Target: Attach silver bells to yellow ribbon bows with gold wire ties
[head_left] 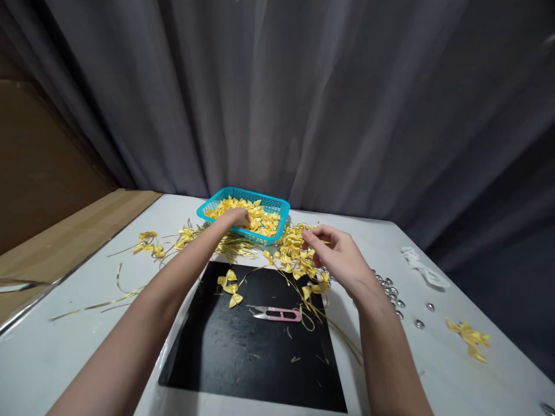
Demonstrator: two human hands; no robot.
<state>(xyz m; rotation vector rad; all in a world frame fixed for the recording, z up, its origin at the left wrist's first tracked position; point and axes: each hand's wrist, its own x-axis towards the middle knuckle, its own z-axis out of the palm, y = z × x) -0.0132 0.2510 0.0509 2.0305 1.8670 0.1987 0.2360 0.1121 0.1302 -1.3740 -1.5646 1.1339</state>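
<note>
My left hand [238, 218] reaches into a turquoise basket [284, 212] filled with yellow bows [258, 215]; its fingertips are hidden among them. My right hand [332, 245] hovers over a heap of yellow bows and gold cords [292, 242], with thumb and fingers bent toward each other; whether anything is between them cannot be made out. Below, a black mat [255, 364] lies on the white table. On it rest pink-handled thread snips [280, 314], pointing left, and a few yellow bows [230, 283] near its upper left corner.
Silver round pieces [392, 292] are scattered right of my right forearm. Farther right lie a white crumpled item [425, 268] and a yellow bow cluster [470, 336]. Gold strands [97, 309] and more bows [150, 242] lie at left, beside cardboard [99, 222]. A grey curtain [277, 98] hangs behind.
</note>
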